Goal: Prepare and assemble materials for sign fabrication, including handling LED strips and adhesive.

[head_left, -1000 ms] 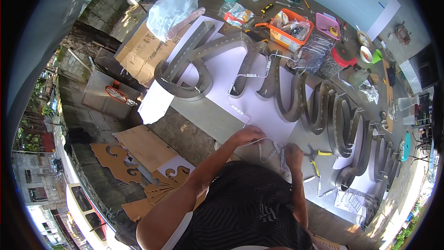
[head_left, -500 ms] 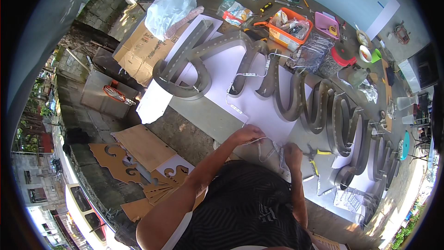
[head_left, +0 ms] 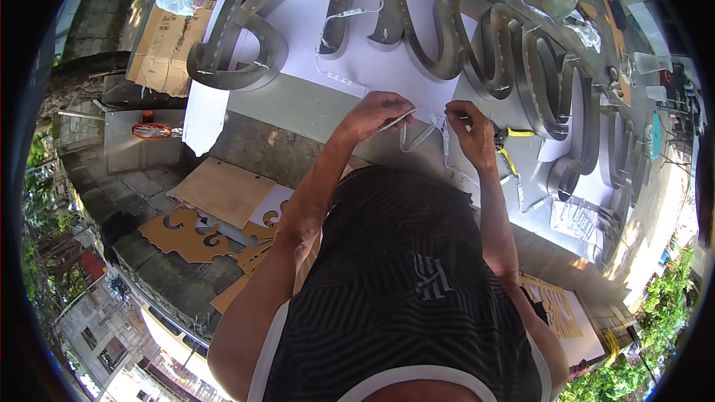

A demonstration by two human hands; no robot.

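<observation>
Between hands (head_left: 377,114), white wire (head_left: 406,114), monogrammed shirt (head_left: 417,253) below

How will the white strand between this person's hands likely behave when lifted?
The white strand is probably floppy, since it droops in loops between the left hand and the right hand. It looks light for its length, being so thin. It may tangle, as several stretches bunch together between the hands.
</observation>
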